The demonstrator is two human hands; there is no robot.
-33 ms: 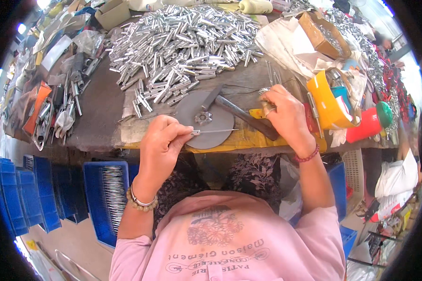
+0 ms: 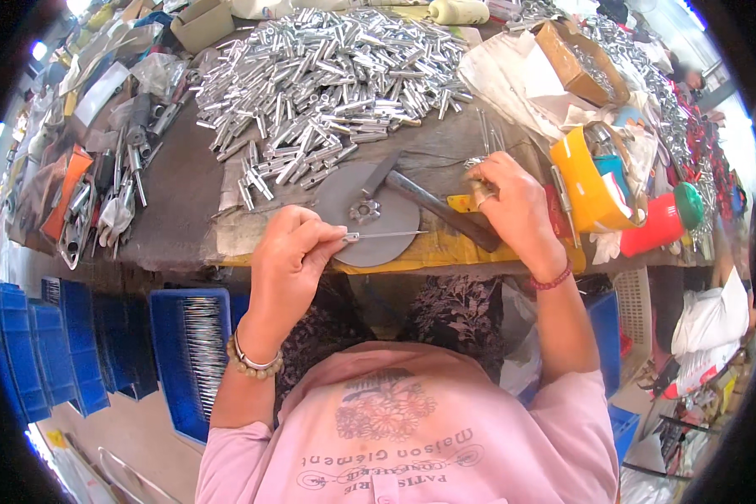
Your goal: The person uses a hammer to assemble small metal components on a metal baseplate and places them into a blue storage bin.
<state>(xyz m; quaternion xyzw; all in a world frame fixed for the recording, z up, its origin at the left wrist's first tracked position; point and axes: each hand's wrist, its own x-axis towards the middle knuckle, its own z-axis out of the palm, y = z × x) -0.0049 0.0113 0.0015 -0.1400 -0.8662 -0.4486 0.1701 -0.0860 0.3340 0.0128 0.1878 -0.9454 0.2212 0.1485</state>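
My left hand [image 2: 290, 252] pinches a thin metal pin [image 2: 386, 235] by its sleeved end and holds it flat across a round grey metal disc [image 2: 365, 210] at the bench's front edge. My right hand [image 2: 512, 206] is to the right of the disc, its fingertips closed on a small silvery part [image 2: 476, 165]. A dark hammer [image 2: 433, 206] lies slanted between the disc and that hand, and its handle runs under the palm. Behind the disc spreads a big heap of short silver tubes [image 2: 336, 76].
A yellow tub [image 2: 584, 181] and a red bottle with a green cap [image 2: 659, 223] stand to the right, with a cardboard box [image 2: 575, 59] behind them. Pliers and other tools [image 2: 101, 193] lie on the left. Blue crates [image 2: 185, 353], one holding thin rods, sit below the bench.
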